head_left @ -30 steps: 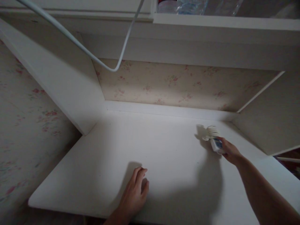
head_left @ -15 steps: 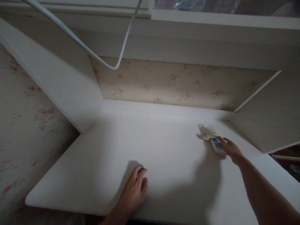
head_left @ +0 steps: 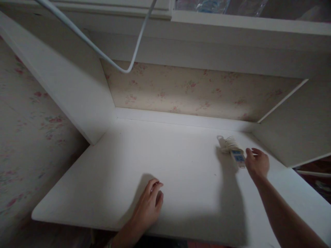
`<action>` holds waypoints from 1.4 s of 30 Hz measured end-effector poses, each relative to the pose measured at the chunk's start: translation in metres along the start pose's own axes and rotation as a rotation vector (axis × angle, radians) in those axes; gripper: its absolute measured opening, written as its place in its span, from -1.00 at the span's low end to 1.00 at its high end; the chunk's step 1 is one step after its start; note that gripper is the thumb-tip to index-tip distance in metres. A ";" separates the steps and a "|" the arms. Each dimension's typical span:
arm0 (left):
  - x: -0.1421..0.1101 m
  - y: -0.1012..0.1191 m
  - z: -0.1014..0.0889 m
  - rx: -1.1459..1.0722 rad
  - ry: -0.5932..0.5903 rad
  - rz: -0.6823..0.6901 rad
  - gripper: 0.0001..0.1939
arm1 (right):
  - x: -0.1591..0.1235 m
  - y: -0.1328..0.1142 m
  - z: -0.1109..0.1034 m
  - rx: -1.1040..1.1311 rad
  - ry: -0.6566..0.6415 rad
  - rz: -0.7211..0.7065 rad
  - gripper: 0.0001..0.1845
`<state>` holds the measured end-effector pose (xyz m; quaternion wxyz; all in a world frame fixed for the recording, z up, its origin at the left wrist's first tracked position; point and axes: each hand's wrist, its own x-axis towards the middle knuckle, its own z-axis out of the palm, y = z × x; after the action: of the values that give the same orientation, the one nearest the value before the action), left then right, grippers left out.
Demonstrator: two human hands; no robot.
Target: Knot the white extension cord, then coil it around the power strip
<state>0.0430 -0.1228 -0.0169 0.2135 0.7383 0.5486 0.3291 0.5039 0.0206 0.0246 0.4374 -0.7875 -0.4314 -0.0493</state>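
Observation:
Near the right back of the white desktop (head_left: 165, 148) lies what looks like a power strip (head_left: 238, 157), a slim white body with a blue label. Its pale cord (head_left: 230, 144) is bundled in coils at the far end, with a loop sticking out to the left. My right hand (head_left: 258, 163) is just to the right of it, fingers loosely bent and apart, and appears to hold nothing. At the front middle, my left hand (head_left: 149, 205) rests on or just above the desktop, thumb apart from the curved fingers, with nothing in it.
A white cable (head_left: 126, 70) hangs in a loop at the upper left. Overhead runs a shelf (head_left: 232, 26) with clear plastic items on it. White side panels (head_left: 59, 75) flank the desktop, and flowered wallpaper (head_left: 191, 89) covers the back.
My right hand has come off the power strip and moved a little to the right, uncovering its label. My left hand has stayed nearly still. The view has shifted slightly.

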 end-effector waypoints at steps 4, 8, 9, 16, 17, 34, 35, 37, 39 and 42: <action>0.005 -0.002 -0.002 -0.173 -0.005 -0.053 -0.78 | -0.038 -0.029 0.007 -0.055 0.004 -0.278 -0.62; 0.008 -0.005 -0.003 -0.326 -0.018 -0.124 -0.81 | -0.098 -0.063 0.024 0.067 -0.215 -0.461 -0.71; 0.010 -0.006 -0.003 -0.338 -0.023 -0.134 -0.83 | -0.116 -0.074 0.028 0.132 -0.299 -0.453 -0.73; 0.042 -0.010 -0.010 -0.416 -0.082 -0.305 -0.80 | -0.242 -0.170 0.062 0.602 -0.905 -0.099 -0.63; 0.050 -0.011 -0.010 -0.450 -0.074 -0.321 -0.76 | -0.254 -0.183 0.067 0.648 -0.957 -0.093 -0.58; 0.083 -0.036 -0.002 -0.533 -0.009 -0.301 -0.68 | -0.286 -0.217 0.087 0.853 -1.007 0.093 -0.50; 0.082 -0.035 -0.002 -0.533 -0.011 -0.299 -0.68 | -0.285 -0.217 0.087 0.863 -1.015 0.097 -0.50; 0.082 -0.035 -0.002 -0.530 -0.016 -0.294 -0.68 | -0.285 -0.217 0.087 0.887 -1.032 0.110 -0.51; 0.082 -0.034 -0.003 -0.521 -0.021 -0.290 -0.67 | -0.284 -0.217 0.086 0.901 -1.045 0.127 -0.51; 0.081 -0.034 -0.004 -0.507 -0.027 -0.280 -0.67 | -0.283 -0.216 0.085 0.895 -1.056 0.142 -0.51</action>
<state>0.0325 -0.0352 -0.0165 0.4420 0.5827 0.5424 0.4134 0.1459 -0.0441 -0.0166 0.4538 -0.4761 -0.5128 0.5517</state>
